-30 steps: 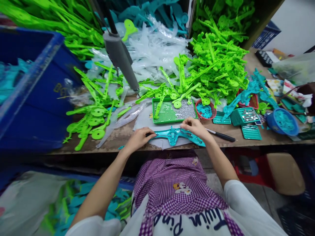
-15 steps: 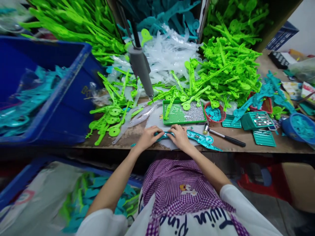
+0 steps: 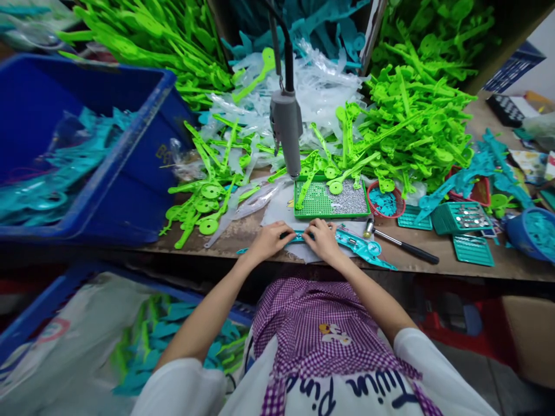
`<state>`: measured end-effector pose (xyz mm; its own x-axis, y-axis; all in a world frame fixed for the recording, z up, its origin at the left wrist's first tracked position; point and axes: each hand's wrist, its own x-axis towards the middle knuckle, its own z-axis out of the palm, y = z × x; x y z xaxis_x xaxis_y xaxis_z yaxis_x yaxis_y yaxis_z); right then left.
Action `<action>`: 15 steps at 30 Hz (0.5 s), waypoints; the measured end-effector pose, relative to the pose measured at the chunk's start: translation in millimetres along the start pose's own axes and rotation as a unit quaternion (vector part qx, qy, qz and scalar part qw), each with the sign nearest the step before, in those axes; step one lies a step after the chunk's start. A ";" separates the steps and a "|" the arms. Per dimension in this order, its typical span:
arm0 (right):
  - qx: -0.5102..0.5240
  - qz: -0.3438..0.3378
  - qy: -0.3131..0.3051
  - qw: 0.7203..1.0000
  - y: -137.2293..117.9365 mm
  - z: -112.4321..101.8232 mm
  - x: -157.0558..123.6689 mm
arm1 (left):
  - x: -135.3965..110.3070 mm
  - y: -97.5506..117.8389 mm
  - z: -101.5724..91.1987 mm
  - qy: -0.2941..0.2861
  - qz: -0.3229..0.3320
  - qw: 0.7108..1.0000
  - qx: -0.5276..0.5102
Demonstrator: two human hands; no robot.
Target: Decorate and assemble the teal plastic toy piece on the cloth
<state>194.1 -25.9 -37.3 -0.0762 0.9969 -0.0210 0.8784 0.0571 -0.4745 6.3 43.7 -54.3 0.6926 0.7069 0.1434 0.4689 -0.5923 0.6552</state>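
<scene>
A long teal plastic part [image 3: 359,245] lies along the front of the bench, its wide round end towards the right. My left hand [image 3: 272,240] is closed on its left stretch, thumb and fingers pinched together. Just to the right, my right hand [image 3: 321,238] pinches the middle of the same part. The fingers hide whatever small piece may be between them. Behind my hands stands a green tray [image 3: 332,216] of small metal pieces, and an electric screwdriver [image 3: 287,130] hangs above its left end.
A hammer [image 3: 403,247] lies to the right, beside teal trays [image 3: 472,249] and a red bowl [image 3: 404,203] of teal pieces. Lime green parts [image 3: 416,127] are heaped behind. A big blue bin [image 3: 143,150] stands at the left; a blue crate [image 3: 26,312] sits below the bench.
The hanging screwdriver has swung right, over the green tray. Both hands stay on the teal part, with a slightly wider gap between them. The whole view has shifted a little.
</scene>
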 end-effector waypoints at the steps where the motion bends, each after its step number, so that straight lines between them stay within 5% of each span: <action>1: -0.003 0.003 -0.001 1.000 -0.5 0.0 0.9 | 0.1 0.2 0.1 0.001 -0.002 1.000 0.002; 9: -0.011 0.011 0.002 1.000 -4.2 -0.9 3.9 | 4.1 9.9 -5.1 -0.020 -0.034 0.999 0.032; 15: -0.033 0.025 0.049 0.998 14.8 -6.6 -8.4 | -25.5 24.2 -29.9 0.006 -0.037 0.996 0.086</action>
<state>210.8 -33.0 -38.4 0.0127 0.9990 0.0433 0.9094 0.0065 -0.4159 -16.4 22.9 -19.9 0.6461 0.7555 0.1084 0.6064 -0.5944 0.5281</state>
